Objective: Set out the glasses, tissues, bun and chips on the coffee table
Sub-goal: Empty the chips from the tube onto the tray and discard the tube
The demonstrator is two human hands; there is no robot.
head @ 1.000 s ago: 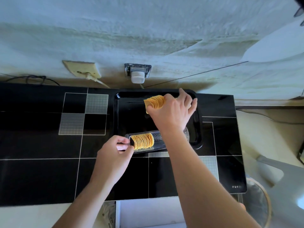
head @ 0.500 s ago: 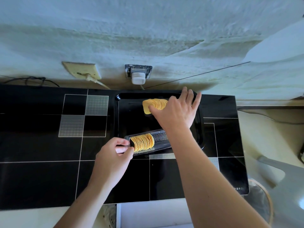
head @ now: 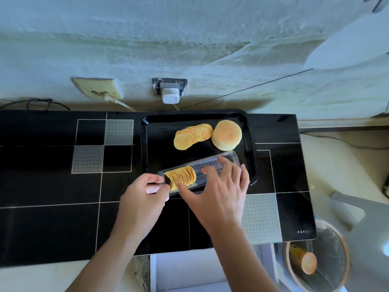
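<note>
A black tray sits on the black coffee table. On it lie a fanned row of chips and a round bun side by side. A clear plastic chip sleeve lies across the tray's near edge, with a stack of chips in its left end. My left hand pinches the sleeve's left end. My right hand hovers over the sleeve with fingers spread, holding nothing. No glasses or tissues are in view.
The wall runs along the table's far edge, with a beige socket and a white plug adapter. A white box stands below the near edge. At lower right a bin holds an orange tube.
My right hand laid a handful of chips on the tray beside the bun, let go and drew back to the sleeve. The left hand kept its hold.
</note>
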